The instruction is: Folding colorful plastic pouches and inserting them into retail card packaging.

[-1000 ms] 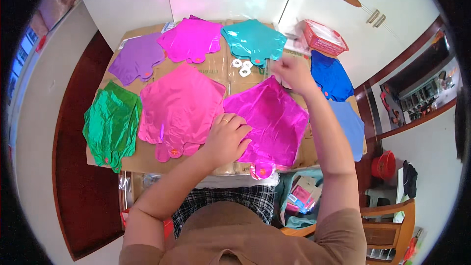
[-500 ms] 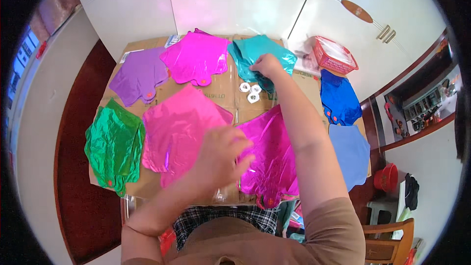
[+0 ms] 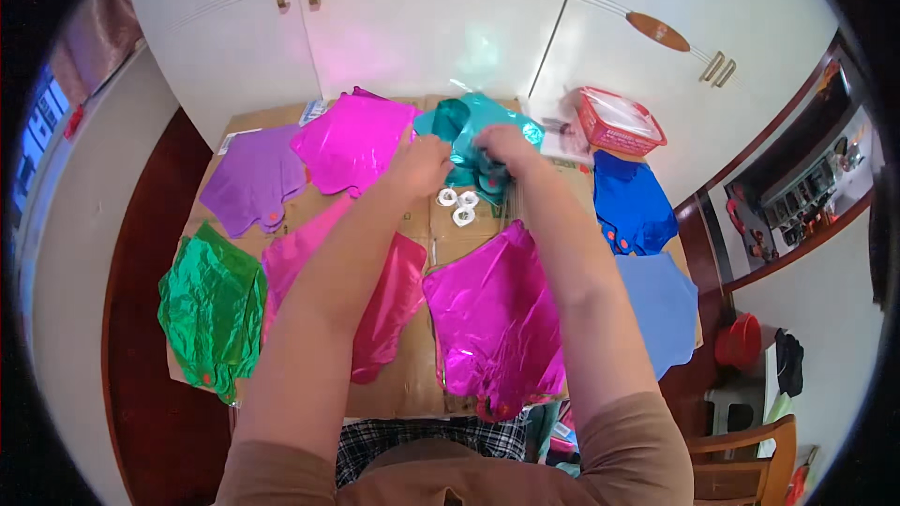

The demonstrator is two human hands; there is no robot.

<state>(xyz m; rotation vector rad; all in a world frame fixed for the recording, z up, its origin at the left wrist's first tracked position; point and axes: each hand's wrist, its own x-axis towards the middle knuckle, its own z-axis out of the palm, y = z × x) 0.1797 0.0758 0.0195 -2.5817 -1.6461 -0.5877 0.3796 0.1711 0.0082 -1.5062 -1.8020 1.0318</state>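
Flat, crinkled teal foil balloons [image 3: 502, 115] lie at the back middle of a cardboard-covered table. My left hand [image 3: 427, 164] reaches to their left side, its fingers closed on the foil, where a darker flap is folded up. My right hand [image 3: 504, 146], slightly blurred, pinches the teal foil from the right. A dark teal tab hangs below it. Just in front of both hands sit three small white rolls [image 3: 463, 215]. Close to my left arm is a magenta foil stack [image 3: 361, 142]. That arm partly covers a pink stack [image 3: 389, 314]. A deep magenta stack [image 3: 497, 319] lies between my forearms.
Purple [image 3: 251, 178] and green [image 3: 211, 305] foil stacks line the table's left side. Blue [image 3: 633, 201] and pale blue [image 3: 658, 305] ones lie at right. A red plastic basket [image 3: 619, 122] stands at the back right, before white cabinets [image 3: 422, 28]. A wooden chair [image 3: 750, 450] is at lower right.
My left hand has moved forward from above the pink stack to the teal foil. A teal flap is now raised. My right hand stays at the teal foil; the view has shifted.
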